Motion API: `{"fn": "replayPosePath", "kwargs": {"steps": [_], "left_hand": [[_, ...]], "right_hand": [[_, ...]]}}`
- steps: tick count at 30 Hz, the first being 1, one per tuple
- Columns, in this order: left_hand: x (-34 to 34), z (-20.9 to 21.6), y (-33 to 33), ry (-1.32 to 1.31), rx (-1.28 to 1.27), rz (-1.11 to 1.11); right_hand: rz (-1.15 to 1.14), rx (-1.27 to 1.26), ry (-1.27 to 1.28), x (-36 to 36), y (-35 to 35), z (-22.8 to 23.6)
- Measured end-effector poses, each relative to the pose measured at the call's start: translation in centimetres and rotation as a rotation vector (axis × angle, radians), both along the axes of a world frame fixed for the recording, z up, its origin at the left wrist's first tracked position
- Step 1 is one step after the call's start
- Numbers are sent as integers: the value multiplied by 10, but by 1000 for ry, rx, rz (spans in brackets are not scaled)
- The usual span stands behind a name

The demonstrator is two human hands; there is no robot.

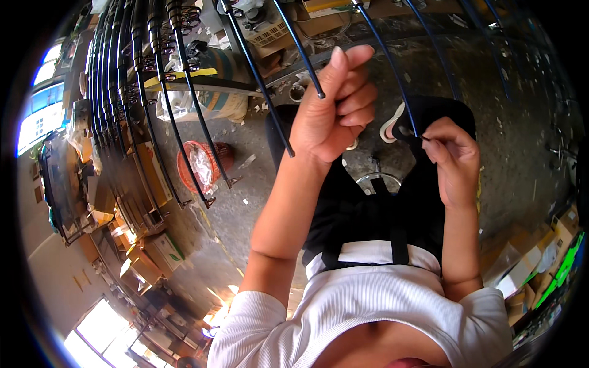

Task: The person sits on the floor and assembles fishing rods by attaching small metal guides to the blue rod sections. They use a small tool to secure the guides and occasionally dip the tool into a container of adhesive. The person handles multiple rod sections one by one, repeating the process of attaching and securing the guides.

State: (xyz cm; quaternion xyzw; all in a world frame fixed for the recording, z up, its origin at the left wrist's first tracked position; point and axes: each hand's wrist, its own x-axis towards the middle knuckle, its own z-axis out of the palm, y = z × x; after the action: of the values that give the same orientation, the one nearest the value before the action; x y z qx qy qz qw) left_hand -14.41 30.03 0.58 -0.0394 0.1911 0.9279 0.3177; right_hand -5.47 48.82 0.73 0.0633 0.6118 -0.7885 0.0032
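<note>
Right fingers (433,149): thumb and forefinger drawn together in a pinch. At their tips, one small dark piece (424,138); whether loose or part of a rod, cannot be told.
Blue rod (392,67): lower end just beside the right fingertips, shaft slanting up and away.
Left fingers (358,98): curled, thumb upright beside the forefinger; no hold visible, a thin one cannot be ruled out.
Short rod (305,55): end overlaps the left hand (320,119) in view; contact uncertain.
Step in hand, as judged: fine work at the blue rod's lower end. Next move, as judged, calls for a steady tip and careful alignment of the piece.
Rod row (161,80): hanging left of the left fingers.
Red basket (226,154): on the floor (236,208), beyond the row's lower ends.
Boxes (521,273): well apart, rightward and nearer the body than the right fingers.
</note>
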Motion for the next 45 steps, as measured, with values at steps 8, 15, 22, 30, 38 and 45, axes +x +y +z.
{"fn": "replayPosePath", "kwargs": {"steps": [8,15,22,30,38,45], "left_hand": [[0,-4,24,181,142,-99],[2,7,33,187,221,-50],[3,10,31,184,204,-51],[2,11,31,193,235,-43],[3,11,29,202,223,-50],[1,12,27,178,230,-78]], "right_hand": [[-80,129,205,5,23,16],[-79,216,274,-5,22,20],[-67,255,292,-9,21,18],[-74,227,288,-8,21,16],[-72,239,262,-6,22,14],[-74,233,247,-6,21,10]]}}
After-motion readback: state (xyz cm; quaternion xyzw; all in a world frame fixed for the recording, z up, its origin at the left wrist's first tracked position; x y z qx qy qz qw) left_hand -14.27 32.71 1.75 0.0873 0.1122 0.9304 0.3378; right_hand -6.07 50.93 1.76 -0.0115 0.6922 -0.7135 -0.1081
